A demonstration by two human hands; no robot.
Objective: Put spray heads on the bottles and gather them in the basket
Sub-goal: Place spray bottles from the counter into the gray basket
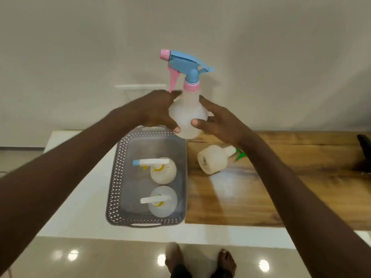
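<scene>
Both hands hold one translucent spray bottle upright in the air above the far end of the grey perforated basket: the left hand wraps its left flank with the thumb near the base, and the right hand presses thumb and fingers against the right flank. A blue and pink spray head sits on the neck above a pink collar. The bottle looks empty, so it should be light, with thin walls that give under a squeeze; the round smooth belly may slip, and the neck below the collar offers a surer hold. Two bottles with heads stand in the basket, one behind the other. Another bottle lies on its side on the wooden counter, green parts at its neck.
</scene>
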